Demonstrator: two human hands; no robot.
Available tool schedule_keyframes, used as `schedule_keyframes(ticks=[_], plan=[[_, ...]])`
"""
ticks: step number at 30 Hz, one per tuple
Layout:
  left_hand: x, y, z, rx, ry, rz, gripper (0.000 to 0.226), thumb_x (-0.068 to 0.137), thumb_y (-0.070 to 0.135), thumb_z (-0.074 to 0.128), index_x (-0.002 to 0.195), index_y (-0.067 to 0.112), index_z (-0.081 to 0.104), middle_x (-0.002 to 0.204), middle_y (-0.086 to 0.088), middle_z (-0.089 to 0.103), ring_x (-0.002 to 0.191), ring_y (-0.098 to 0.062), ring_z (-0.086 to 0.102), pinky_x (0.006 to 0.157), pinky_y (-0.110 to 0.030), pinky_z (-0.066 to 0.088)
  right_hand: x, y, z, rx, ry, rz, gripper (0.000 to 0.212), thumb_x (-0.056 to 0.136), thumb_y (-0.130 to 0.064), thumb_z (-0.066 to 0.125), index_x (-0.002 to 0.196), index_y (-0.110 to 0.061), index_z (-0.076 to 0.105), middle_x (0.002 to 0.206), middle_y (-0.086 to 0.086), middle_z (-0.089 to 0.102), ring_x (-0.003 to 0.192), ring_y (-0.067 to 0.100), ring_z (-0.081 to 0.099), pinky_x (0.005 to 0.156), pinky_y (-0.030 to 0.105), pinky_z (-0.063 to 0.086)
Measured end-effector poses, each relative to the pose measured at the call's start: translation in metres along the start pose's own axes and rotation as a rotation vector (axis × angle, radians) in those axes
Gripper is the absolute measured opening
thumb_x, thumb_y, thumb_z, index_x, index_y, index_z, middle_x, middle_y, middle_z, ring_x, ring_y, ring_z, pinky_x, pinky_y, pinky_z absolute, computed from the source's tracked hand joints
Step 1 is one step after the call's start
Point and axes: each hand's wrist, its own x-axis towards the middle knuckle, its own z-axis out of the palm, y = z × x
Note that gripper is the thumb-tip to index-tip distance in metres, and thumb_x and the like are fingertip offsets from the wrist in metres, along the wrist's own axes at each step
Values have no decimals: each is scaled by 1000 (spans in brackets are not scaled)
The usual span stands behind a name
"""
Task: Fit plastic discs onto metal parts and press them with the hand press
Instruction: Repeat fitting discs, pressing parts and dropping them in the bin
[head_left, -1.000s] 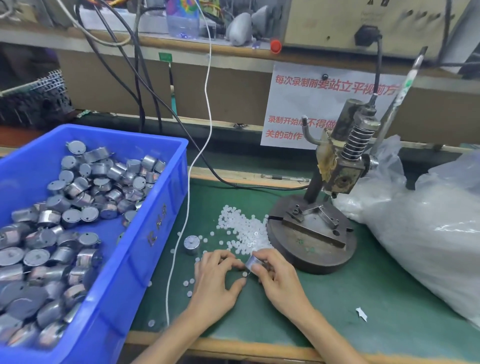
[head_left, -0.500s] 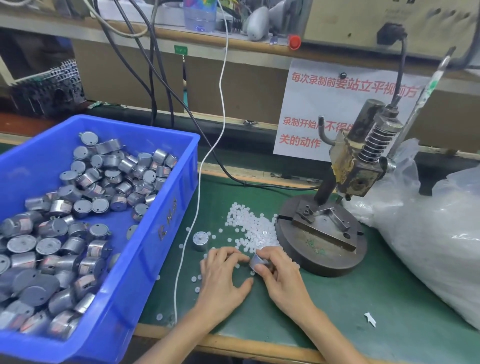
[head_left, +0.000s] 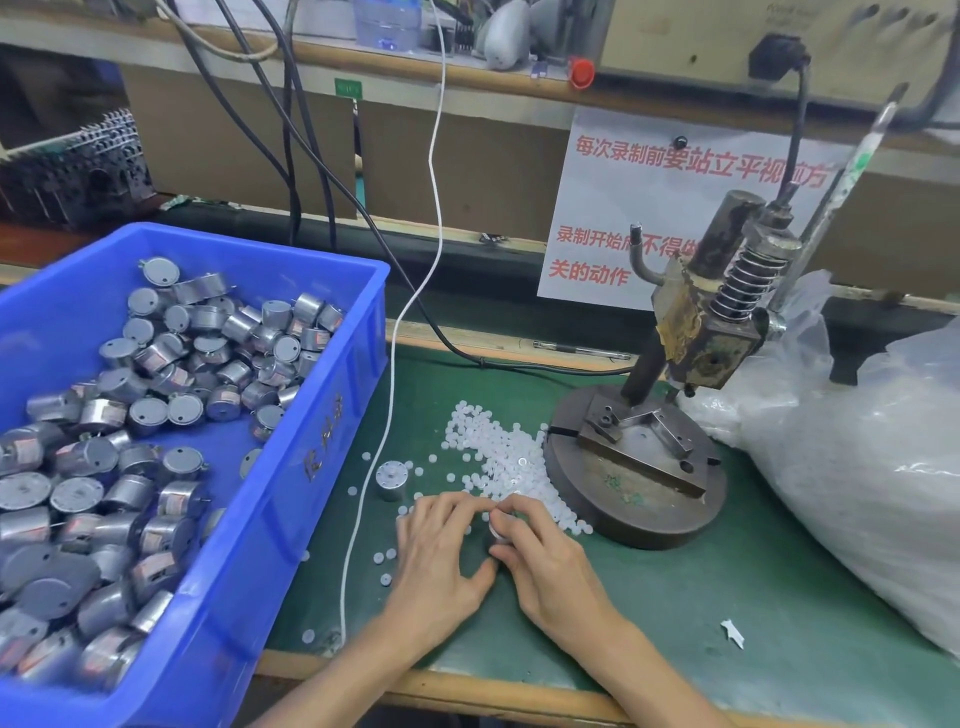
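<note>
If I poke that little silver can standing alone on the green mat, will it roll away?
Probably not: the silver can stands on its flat end on the green mat, so a poke would likely just slide it. Knocked onto its round side, it could roll. It looks metal, so probably heavy for its size.

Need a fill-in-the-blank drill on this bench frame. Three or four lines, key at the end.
1. The bin full of loose metal parts is ____.
2. The hand press stands on a ____ mat.
3. The left hand and right hand together hold ____ metal part.
4. A lone part stands on the mat between the pile of plastic discs and the ____.
Missing words: blue; green; one; bin.
</note>
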Motion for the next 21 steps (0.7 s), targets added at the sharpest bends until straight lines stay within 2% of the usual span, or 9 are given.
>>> schedule_keyframes(ticks=[5, 7, 8, 10, 12, 14, 17, 19, 21], plan=[[-1, 0, 0, 9, 8, -2, 38, 74, 30, 60, 111, 28, 56, 105, 22, 42, 103, -5, 37, 82, -20, 18, -1, 2, 3, -12, -14, -15, 18, 85, -5, 60, 101, 1, 64, 109, 11, 61, 78, 21, 63, 63, 25, 52], [0, 0, 1, 22, -10, 10, 42, 76, 29, 63, 117, 31, 54, 109, 23, 44, 105, -2, 34, 85, -20, 18, -1, 4, 4, 82, -6, 75, 16, 87, -3, 59, 102, -1, 63, 109, 7, 60, 85, 12, 60, 72, 22, 50], [1, 0, 1, 22, -26, 27, 46, 77, 30, 64, 121, 32, 53, 112, 22, 47, 106, -1, 33, 86, -20, 18, 0, 4, 3, 187, 16, 173, 14, 88, -1, 59, 102, -3, 63, 105, 4, 61, 86, 6, 59, 73, 18, 47], [7, 7, 1, -21, -59, 69, 51, 77, 29, 64, 125, 34, 50, 115, 23, 50, 107, 1, 35, 87, -16, 18, 3, 1, -2, 516, 67, 467, 11, 90, -1, 59, 97, -9, 63, 87, -3, 65, 70, 1, 59, 63, 14, 45], [18, 21, 2, -109, -78, 121, 49, 76, 26, 63, 122, 40, 50, 113, 25, 51, 107, 5, 38, 90, -13, 19, 8, 1, -12, 889, 177, 748, 5, 92, -7, 58, 97, -8, 60, 67, -2, 63, 50, 6, 53, 48, 18, 42], [32, 33, 5, -174, -77, 171, 41, 78, 27, 64, 116, 40, 55, 111, 23, 55, 108, 7, 41, 92, -15, 20, 11, 6, -30, 1046, 256, 901, 16, 94, -18, 55, 98, -2, 56, 55, 2, 53, 43, 11, 45, 41, 21, 38], [53, 52, 15, -182, -102, 237, 34, 78, 37, 70, 110, 31, 62, 101, 19, 58, 103, 1, 45, 91, -16, 20, 14, 18, -59, 1019, 153, 986, 27, 99, -32, 44, 95, -6, 50, 53, 3, 48, 41, 13, 39, 39, 21, 31], [68, 68, 26, -153, -91, 252, 33, 76, 38, 72, 107, 28, 64, 91, 23, 51, 95, -3, 43, 84, -18, 20, 12, 24, -74, 1001, 133, 1011, 25, 102, -31, 38, 98, -8, 46, 53, 3, 51, 39, 14, 39, 38, 21, 29], [83, 84, 40, -116, -60, 246, 33, 77, 40, 71, 106, 27, 65, 93, 20, 49, 96, -6, 40, 79, -23, 19, 9, 31, -86, 991, 187, 1020, 17, 103, -24, 37, 102, -10, 46, 56, 2, 58, 37, 14, 42, 37, 21, 30]])
